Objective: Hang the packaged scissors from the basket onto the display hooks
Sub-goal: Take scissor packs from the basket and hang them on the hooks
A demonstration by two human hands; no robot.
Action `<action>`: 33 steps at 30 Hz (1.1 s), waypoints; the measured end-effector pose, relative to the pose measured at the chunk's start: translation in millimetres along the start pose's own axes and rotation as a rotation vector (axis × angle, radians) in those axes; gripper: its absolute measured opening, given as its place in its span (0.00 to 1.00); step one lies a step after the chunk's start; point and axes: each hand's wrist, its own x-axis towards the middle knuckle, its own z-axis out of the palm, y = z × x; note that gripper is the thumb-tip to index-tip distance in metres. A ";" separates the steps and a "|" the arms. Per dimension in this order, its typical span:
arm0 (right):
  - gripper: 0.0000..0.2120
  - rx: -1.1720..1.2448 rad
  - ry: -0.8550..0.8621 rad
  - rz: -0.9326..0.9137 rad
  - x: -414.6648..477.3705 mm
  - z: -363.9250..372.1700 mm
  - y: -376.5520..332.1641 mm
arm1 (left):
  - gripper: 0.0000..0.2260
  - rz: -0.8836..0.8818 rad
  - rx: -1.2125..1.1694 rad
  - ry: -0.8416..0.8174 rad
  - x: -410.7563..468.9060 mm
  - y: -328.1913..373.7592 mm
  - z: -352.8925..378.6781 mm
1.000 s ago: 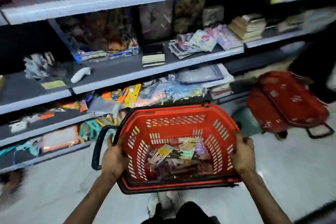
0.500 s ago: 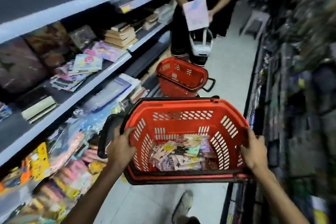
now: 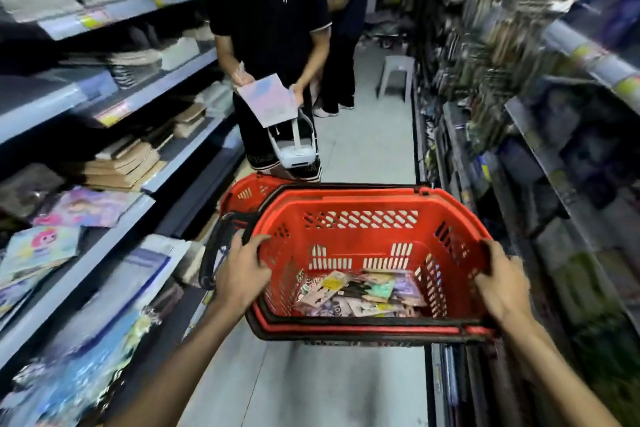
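Red basket (image 3: 360,239) held at side rims: left hand (image 3: 242,274), right hand (image 3: 502,284), fingers (image 3: 254,242) curled over edges. Packaged scissors (image 3: 360,291) loose on basket floor. Risk — basket tips, packs spill; person (image 3: 270,10) close ahead, bump possible in narrow aisle.

A person (image 3: 270,10) and a floor basket (image 3: 249,194) blocked the aisle's left side ahead; bare floor (image 3: 367,135) ran past them on the right, toward a stool (image 3: 396,76).
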 end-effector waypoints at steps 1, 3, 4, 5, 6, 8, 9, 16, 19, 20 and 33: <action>0.36 -0.002 0.006 0.001 14.7 -3.7 -2.2 | 0.26 0.007 -0.008 0.005 13.6 10.1 -0.3; 0.33 0.005 0.020 0.010 50.0 -12.1 -10.3 | 0.27 0.028 -0.013 0.025 45.0 33.6 -2.6; 0.31 0.004 0.024 0.013 67.3 -15.5 -15.3 | 0.27 0.039 -0.004 0.034 60.9 44.7 -4.4; 0.30 0.001 0.021 0.018 85.5 -19.4 -21.4 | 0.27 0.048 0.004 0.046 78.8 55.4 -5.8; 0.30 -0.003 0.015 0.017 102.2 -21.6 -26.8 | 0.26 0.055 0.013 0.057 95.0 64.2 -7.9; 0.29 -0.013 0.002 0.021 139.8 -25.8 -38.9 | 0.25 0.069 0.016 0.069 134.9 82.3 -8.8; 0.29 -0.016 -0.002 0.022 158.1 -27.1 -45.1 | 0.24 0.080 0.014 0.071 155.1 90.0 -7.3; 0.25 -0.041 0.030 0.064 273.1 -36.7 -89.4 | 0.22 0.152 0.036 0.081 295.0 139.6 1.0; 0.25 -0.064 0.052 0.111 325.6 -42.3 -105.8 | 0.21 0.181 0.000 0.036 349.9 161.6 3.0; 0.26 -0.060 0.056 0.119 337.9 -44.5 -106.6 | 0.20 0.194 -0.013 0.033 361.2 170.2 2.1; 0.21 0.041 0.132 0.170 604.7 -21.3 -112.4 | 0.18 0.279 -0.064 -0.023 605.9 310.3 51.3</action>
